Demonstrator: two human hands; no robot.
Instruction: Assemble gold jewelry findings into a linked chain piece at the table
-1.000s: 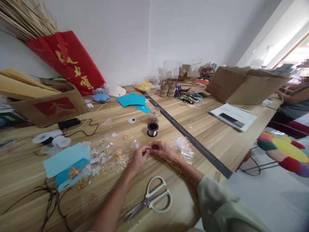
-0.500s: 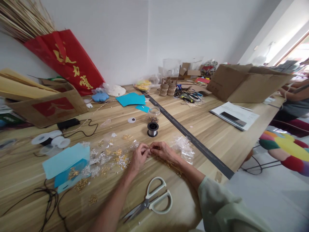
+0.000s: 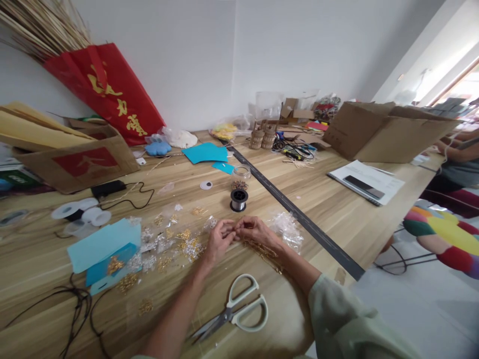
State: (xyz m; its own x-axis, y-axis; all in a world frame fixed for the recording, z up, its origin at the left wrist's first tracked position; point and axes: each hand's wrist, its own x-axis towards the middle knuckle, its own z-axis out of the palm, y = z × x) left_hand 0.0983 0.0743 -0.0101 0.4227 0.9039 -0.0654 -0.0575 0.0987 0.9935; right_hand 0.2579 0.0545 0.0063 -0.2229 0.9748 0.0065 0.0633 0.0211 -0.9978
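My left hand (image 3: 220, 240) and my right hand (image 3: 257, 232) meet over the table, fingertips pinched close together. Whatever lies between the fingers is too small to make out. Under my right hand and wrist runs a thin gold chain (image 3: 266, 253) on the wood. Just beyond the hands stands a black spool of silvery wire (image 3: 238, 200), with a clear jar of small beads (image 3: 240, 179) behind it. Left of my left hand, small bags of gold and silver jewellery findings (image 3: 189, 244) are spread out. Scissors with pale handles (image 3: 239, 308) lie nearer me, blades parted.
Crumpled clear plastic bags (image 3: 286, 230) lie right of my hands. Turquoise cards (image 3: 101, 249), white spools (image 3: 95, 216) and black cord (image 3: 80, 299) are at left. A phone (image 3: 362, 186) rests on a notebook at right, before a cardboard box (image 3: 389, 130). Another person's arm (image 3: 458, 142) shows far right.
The view has shifted slightly, so the table things sit a little further right. My hands stay together; the right hand has turned a little and more of the gold chain shows.
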